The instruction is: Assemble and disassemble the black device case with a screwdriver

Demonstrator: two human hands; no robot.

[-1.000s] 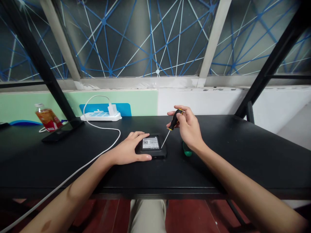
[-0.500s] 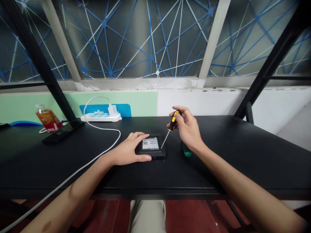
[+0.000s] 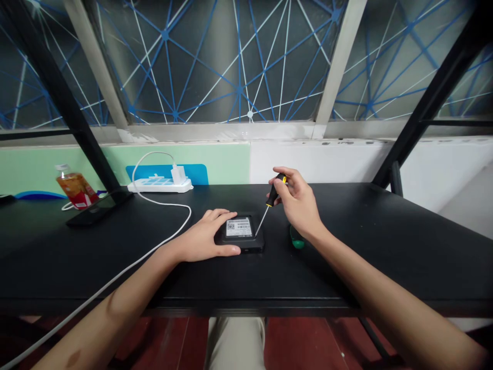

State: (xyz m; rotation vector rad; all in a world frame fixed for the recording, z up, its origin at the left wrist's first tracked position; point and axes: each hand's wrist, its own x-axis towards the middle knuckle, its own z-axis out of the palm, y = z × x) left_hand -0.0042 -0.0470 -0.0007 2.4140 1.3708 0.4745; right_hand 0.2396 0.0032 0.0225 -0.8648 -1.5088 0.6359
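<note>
L hand (image 3: 204, 239) palm-down & low, fingers (image 3: 221, 215) together, reaching to the R; thumb (image 3: 229, 250) spread wide on the near side, so a clear V betw. thumb & fingers. L wrist (image 3: 177, 250) approx. in line w/ the L forearm (image 3: 131, 288), which slants up from bottom L. R hand (image 3: 298, 198) raised higher, closed in a pinch grip, thumb vs. bent fingers, index uppermost. R wrist (image 3: 316, 229) below it, R forearm (image 3: 370, 272) slanting in from bottom R corner. Both forearms bare.
</note>
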